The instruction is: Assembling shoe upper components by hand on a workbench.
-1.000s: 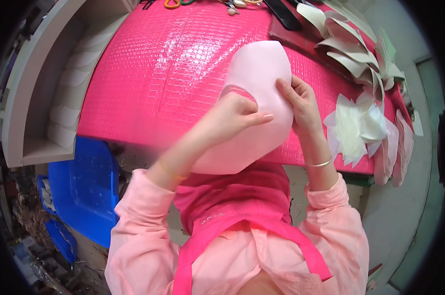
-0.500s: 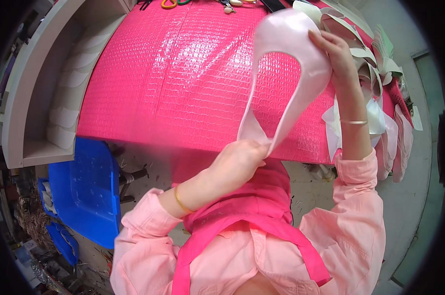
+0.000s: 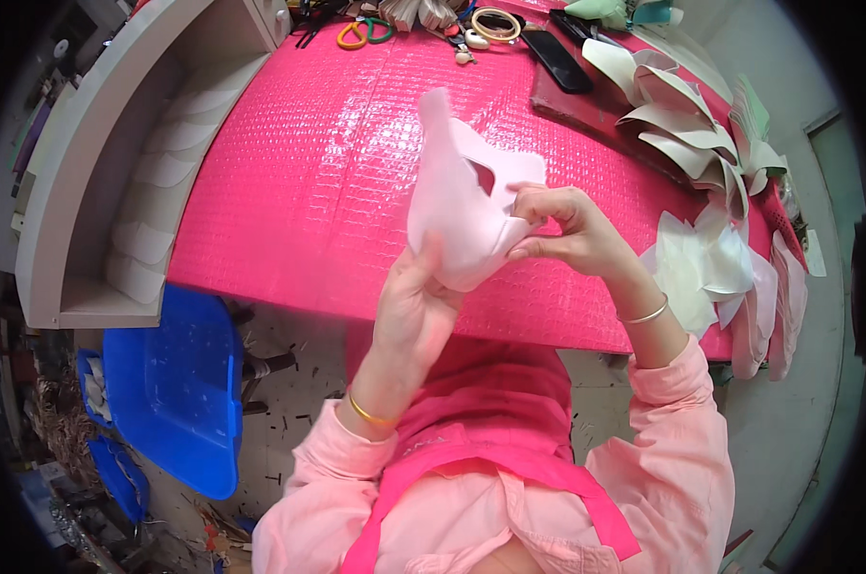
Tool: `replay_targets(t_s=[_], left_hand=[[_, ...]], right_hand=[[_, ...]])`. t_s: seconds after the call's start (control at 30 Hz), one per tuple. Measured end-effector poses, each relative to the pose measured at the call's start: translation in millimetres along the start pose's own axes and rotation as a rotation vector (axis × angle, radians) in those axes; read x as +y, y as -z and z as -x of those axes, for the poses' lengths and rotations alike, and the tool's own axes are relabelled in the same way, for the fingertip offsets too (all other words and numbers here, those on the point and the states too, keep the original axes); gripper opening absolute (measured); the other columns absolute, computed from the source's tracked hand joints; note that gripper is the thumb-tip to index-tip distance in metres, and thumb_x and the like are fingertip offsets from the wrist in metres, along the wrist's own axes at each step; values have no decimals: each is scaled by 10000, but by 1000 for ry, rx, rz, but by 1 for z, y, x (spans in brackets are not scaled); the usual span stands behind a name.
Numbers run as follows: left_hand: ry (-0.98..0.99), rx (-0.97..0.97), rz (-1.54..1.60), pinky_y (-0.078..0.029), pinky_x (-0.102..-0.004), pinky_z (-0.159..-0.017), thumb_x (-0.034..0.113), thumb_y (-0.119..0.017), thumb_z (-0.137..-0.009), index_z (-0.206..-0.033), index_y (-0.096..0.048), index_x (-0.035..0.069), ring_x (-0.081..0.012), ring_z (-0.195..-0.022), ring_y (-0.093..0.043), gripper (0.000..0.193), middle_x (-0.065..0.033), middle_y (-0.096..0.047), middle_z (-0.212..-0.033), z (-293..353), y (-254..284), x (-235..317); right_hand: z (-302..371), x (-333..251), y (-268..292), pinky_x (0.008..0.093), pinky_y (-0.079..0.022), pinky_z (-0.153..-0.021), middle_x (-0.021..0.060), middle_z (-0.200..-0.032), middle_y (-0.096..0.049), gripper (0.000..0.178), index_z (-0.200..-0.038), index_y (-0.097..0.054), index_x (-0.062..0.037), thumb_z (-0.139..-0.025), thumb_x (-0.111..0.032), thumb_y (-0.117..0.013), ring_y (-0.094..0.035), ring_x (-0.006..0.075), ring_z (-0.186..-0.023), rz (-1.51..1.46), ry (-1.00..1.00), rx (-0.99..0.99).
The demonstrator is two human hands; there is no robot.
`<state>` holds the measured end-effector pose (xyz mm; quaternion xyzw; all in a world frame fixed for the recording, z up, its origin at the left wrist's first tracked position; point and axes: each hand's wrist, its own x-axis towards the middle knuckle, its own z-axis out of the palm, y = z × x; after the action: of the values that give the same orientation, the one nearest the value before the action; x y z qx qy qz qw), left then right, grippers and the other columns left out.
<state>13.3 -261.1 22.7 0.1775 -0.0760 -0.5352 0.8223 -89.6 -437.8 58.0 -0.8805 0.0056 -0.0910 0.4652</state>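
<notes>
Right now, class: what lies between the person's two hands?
In the head view, the pale pink cut-out piece spans between the left hand and right hand; both grip it.

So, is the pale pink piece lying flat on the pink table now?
No, both the left hand and the right hand hold the pale pink piece lifted above the pink table.

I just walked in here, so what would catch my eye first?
The bright pink table cover fills the middle. Above its near edge, the left hand and right hand hold a pale pink cut-out sheet. Cream cut pieces pile at the right.
</notes>
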Motion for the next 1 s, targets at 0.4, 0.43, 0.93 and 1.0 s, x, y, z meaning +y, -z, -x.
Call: replay_targets(t_s=[0.4,0.43,0.93,1.0], left_hand=[[-162,-147,-810,-405,-318,-863,168,-598,-818,-1079,-535,-41,-166,-947,-547,340,-94,-596,-1001,16,36,81],[-7,-123,-986,-407,-318,-860,155,-621,-798,-1067,-546,-40,-166,-928,-552,340,-90,-604,-970,9,41,97],[-786,537,-2017,-370,-407,-833,11,-503,-742,-1130,-529,36,-309,-990,-498,390,-171,-519,-1047,6,74,26],[-562,665,-2298,-359,-372,-662,73,-476,-761,-1068,-575,97,-257,-760,-543,324,-93,-554,-795,14,89,33]], right_hand=[[-16,-26,-52,345,-461,-686,92,-832,-590,166,-873,-606,-29,-708,-10,-601,-559,280,-785,137,306,50],[-20,-18,-67,345,-461,-686,92,-832,-590,166,-873,-606,-29,-708,-10,-601,-559,280,-785,123,304,39],[86,95,-133,311,-438,-844,101,-1164,-508,375,-1227,-420,-25,-911,-226,-399,-533,216,-993,-835,-269,200],[83,97,-141,315,-440,-829,103,-1135,-519,374,-1209,-436,-28,-900,-238,-421,-538,222,-970,-603,-251,193]])
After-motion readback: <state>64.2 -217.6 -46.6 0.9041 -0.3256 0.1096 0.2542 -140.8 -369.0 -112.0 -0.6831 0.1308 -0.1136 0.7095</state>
